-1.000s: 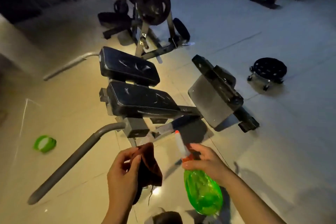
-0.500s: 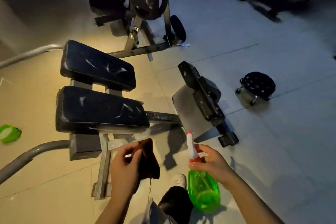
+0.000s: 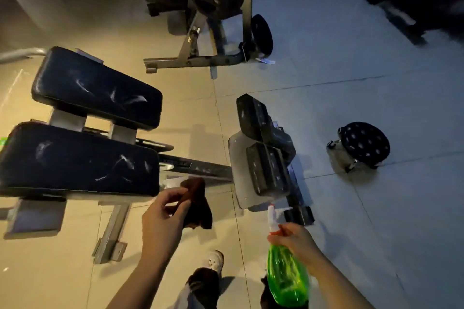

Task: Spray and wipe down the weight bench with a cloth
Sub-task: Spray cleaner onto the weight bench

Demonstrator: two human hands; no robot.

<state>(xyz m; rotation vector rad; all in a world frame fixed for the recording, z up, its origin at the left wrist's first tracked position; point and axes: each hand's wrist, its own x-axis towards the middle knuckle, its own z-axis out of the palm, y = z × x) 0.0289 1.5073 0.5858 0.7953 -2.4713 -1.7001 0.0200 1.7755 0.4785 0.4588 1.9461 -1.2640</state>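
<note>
Approach to the weight bench (image 3: 82, 163), head view. Over the last second the two dark pads have grown larger and slid toward the left of the scene, so the person has stepped closer and now stands just right of the near pad. Pale smears still mark both pads; judged from this, neither spraying nor wiping has begun. Left hand (image 3: 163, 218) pinches a dark cloth (image 3: 197, 204) between thumb and fingertips, just beside the near pad's right end but not touching it. Right hand (image 3: 295, 238) grips the neck of a green spray bottle (image 3: 286, 276), nozzle up, as before. Bench is now within reach; spraying is the likely next step.
</note>
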